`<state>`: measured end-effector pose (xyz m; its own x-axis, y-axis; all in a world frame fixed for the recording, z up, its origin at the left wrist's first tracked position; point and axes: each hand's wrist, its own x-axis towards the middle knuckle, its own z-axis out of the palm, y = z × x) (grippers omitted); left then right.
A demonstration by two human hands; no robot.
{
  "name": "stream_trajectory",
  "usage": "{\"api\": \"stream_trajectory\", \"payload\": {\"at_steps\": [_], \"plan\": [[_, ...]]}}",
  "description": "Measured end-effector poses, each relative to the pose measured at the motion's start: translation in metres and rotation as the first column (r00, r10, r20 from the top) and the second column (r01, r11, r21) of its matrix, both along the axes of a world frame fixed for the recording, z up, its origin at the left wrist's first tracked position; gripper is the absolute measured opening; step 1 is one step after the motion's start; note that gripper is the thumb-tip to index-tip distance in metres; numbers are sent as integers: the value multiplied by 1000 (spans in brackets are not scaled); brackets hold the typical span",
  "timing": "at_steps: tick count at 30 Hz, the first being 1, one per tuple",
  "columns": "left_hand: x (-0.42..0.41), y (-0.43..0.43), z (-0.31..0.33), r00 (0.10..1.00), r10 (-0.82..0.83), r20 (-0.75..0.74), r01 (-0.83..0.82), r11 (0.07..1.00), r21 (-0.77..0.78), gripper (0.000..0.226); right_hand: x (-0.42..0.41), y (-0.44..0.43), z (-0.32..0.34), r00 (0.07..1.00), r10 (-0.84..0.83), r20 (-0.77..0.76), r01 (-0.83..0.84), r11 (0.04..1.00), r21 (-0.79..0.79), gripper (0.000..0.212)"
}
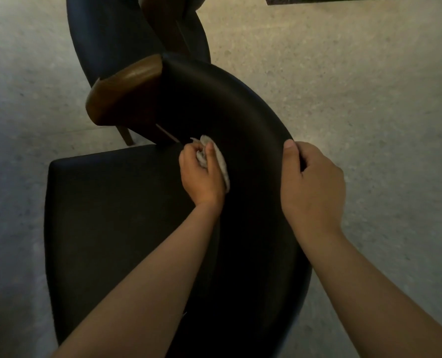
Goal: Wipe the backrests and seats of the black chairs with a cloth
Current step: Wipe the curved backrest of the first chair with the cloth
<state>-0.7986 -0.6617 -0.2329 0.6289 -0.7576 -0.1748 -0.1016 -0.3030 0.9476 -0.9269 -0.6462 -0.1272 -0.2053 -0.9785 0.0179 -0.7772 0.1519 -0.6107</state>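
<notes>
Two bare forearms are reaching in from the bottom edge toward a black chair seen from above. Its curved backrest is sweeping in a long arc from the upper left, where a brown wooden armrest is capping its end, down to the lower right. The flat seat is lying to the left of that arc, with its front edge facing left.

The left hand is curling its fingers around a crumpled pale cloth and pressing it against the inner face of the backrest, just above where the backrest is meeting the seat. The cloth is showing as a narrow strip along the hand's right side, running from upper left to lower right.

The right hand is gripping the top edge of the backrest, its thumb lying on the inner side and its fingers wrapping over the outer side.

A second black chair is standing just behind the armrest, and both are resting on a pale speckled floor.
</notes>
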Motion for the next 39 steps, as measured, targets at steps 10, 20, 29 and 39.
{"api": "stream_trajectory", "payload": {"at_steps": [10, 20, 29, 39], "plan": [[28, 6, -36, 996, -90, -19, 91, 953, 290, 13, 1, 0, 1, 1000, -8, -4, 8, 1000, -7, 38], [21, 23, -44, 994, -7, -105, 22, 989, 143, 13, 1, -1, 0, 999, -16, -45, 16, 1000, 3, 39], [37, 25, -51, 972, -102, -213, 183, 895, 407, 4, 1, 0, -2, 999, -21, -35, 21, 1000, -8, 39], [36, -12, 66, 981, -153, 117, 164, 983, -82, 9, 1, 0, -3, 998, -20, -54, 20, 1000, 3, 41]]}}
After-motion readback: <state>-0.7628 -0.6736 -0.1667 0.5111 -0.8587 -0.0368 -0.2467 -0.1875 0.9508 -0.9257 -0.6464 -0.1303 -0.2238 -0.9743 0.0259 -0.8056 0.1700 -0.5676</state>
